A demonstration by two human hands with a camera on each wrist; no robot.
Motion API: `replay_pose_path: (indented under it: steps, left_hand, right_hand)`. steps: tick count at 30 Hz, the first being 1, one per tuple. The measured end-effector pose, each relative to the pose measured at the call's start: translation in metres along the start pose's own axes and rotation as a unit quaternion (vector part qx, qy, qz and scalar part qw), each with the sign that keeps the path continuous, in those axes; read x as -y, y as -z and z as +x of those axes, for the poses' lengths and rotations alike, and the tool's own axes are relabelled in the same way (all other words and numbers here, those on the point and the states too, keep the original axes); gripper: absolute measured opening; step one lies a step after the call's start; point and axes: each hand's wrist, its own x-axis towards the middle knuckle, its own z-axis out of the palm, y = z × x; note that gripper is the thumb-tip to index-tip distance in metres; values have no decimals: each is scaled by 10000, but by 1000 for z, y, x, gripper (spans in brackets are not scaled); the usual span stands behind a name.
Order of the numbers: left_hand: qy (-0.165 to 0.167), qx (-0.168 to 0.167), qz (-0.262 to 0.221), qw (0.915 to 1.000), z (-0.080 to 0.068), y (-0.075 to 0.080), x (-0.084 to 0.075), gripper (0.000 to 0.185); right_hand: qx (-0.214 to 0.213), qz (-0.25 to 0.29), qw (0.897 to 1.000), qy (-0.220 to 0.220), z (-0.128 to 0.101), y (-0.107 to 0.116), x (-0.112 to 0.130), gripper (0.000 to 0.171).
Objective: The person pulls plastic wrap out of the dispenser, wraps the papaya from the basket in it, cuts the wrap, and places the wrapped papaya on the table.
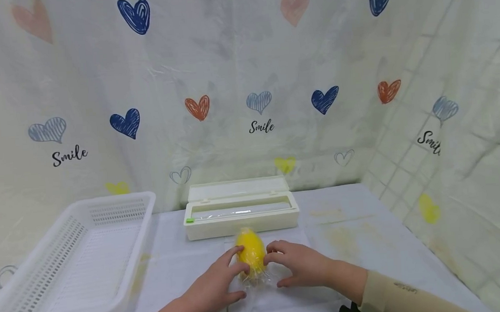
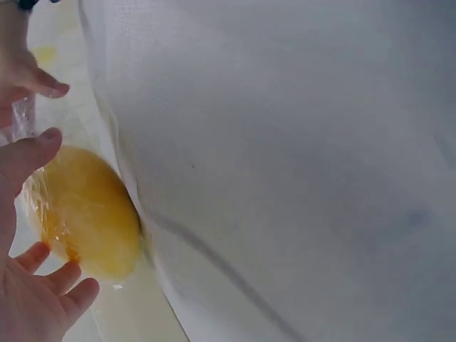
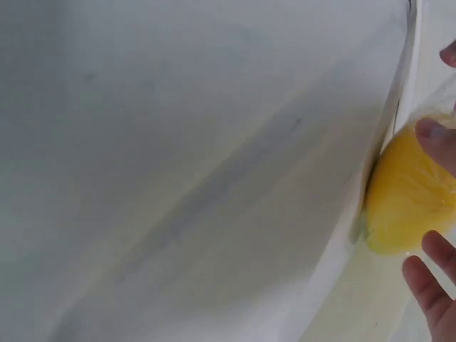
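A yellow oval fruit (image 1: pixel 250 251), wrapped in clear cling film (image 1: pixel 255 280), lies on the white-covered table; gathered film bunches at its near end. My left hand (image 1: pixel 212 284) is at its left side, with loosely bent fingertips against the wrapped surface. On the other side is my right hand (image 1: pixel 301 265), fingers spread and slightly bent, very close to the fruit. In the left wrist view, the left thumb (image 2: pixel 32 157) lies over the film while the other fingers are apart below. The right wrist view shows the right thumb (image 3: pixel 438 142) at the fruit's upper side.
Behind the fruit stands a white cling film box (image 1: pixel 242 228), lid raised, with a film roll (image 1: pixel 244 210) inside. A white plastic basket (image 1: pixel 130 278) sits at the left. A curtain printed with hearts (image 1: pixel 226 52) hangs behind the table.
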Motion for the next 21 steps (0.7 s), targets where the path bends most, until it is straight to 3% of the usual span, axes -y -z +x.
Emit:
replay_pose_path:
  steps: [6, 11, 15, 21]
  left_hand:
    - [-96, -270, 63, 9996, 3, -1, 0, 28]
    - [-300, -493, 96, 9983, 2, -1, 1, 13]
    - [-172, -437, -166, 9988, 2, 0, 2, 4]
    - [136, -295, -754, 9966, 5, 4, 4, 19]
  right_hand:
    - [-687, -456, 9935, 780, 8, -3, 3, 31]
    - [-1106, -398, 9879, 1009, 11, -5, 7, 16]
    - [-1054, -5, 9913, 793, 11, -5, 12, 10]
    - [-844, 1026, 9910, -147, 14, -2, 19, 6]
